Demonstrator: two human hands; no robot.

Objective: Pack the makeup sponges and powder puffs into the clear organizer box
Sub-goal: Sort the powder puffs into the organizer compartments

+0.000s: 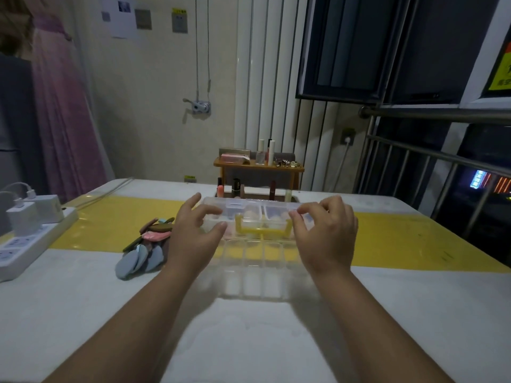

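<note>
1. Left hand [193,236] at centre frame, fingers spread, tips on the left end of the clear organizer box [249,261], likely to steady it.
2. Right hand [327,233] mirrored at the right end, fingers curled; pinching the rim or merely touching it — cannot tell.
3. Pale sponges [250,215] already in the far compartments, behind the yellow latch [262,230].
4. Powder puffs [143,250] heaped left of centre, just beside the box — probably kept within easy reach.

light: dim, yellowish indoor | shadows: soft, faint | edges: wide-angle bending | detail: slightly soft
</note>
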